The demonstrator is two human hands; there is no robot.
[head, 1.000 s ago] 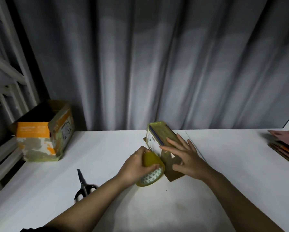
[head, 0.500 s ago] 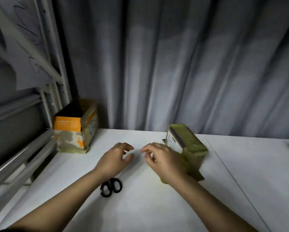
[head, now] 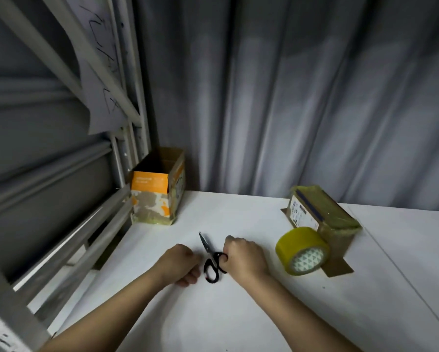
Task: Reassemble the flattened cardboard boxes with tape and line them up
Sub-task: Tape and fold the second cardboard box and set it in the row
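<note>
Black-handled scissors (head: 209, 257) lie on the white table (head: 238, 313), blades pointing away from me. My right hand (head: 244, 257) has fingers curled into a handle loop. My left hand (head: 179, 265) is curled just left of the handles; whether it touches them is unclear. A roll of yellowish tape (head: 303, 251) stands on edge against a small brown cardboard box (head: 322, 219) wrapped in tape, with a white label on its side. An open-topped orange and brown box (head: 157, 189) stands at the table's back left corner.
A grey metal rack (head: 68, 199) runs along the table's left edge, with a paper sheet hanging on it. Grey curtains (head: 289, 97) close off the back. A seam (head: 401, 270) crosses the table on the right.
My view swung left. The tape roll left my left hand and now leans against the taped box. Both hands moved left to the scissors, and my right fingers went into the handle.
</note>
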